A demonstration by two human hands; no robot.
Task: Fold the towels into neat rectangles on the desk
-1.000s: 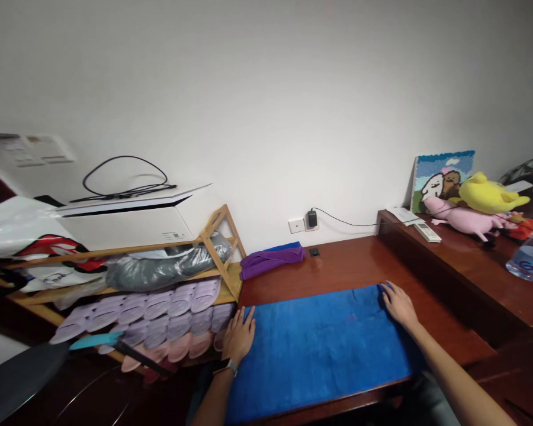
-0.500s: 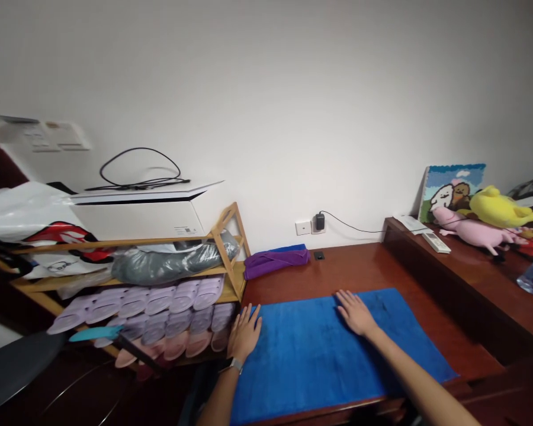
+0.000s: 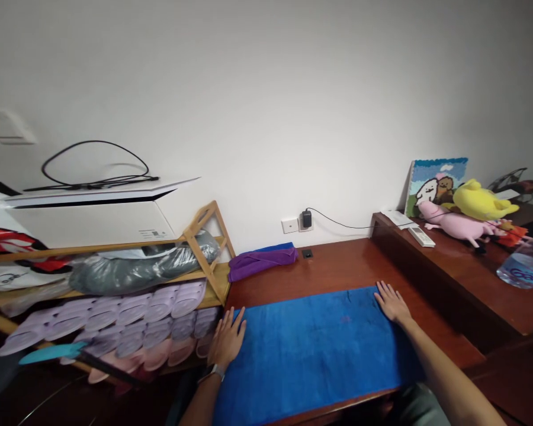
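Note:
A blue terry towel (image 3: 315, 355) lies flat on the reddish-brown wooden desk (image 3: 337, 263). My left hand (image 3: 226, 338) rests at the towel's left edge, fingers spread and a watch on the wrist. My right hand (image 3: 393, 303) lies at the towel's far right corner, its fingers apart and touching the cloth. Neither hand holds anything. The towel's near edge runs along the desk's front edge, and its lower left part hangs out of view below the frame.
A folded purple towel (image 3: 262, 263) sits on a blue cloth beyond the mat, near a wall socket with a charger (image 3: 307, 219). A bamboo shoe rack (image 3: 206, 257) with pink slippers stands left. A raised shelf (image 3: 444, 278) holds plush toys, a remote and a water bottle.
My right hand has moved right and farther away, from the towel's middle to its far right corner. The view has swung slightly, shifting the scene left.

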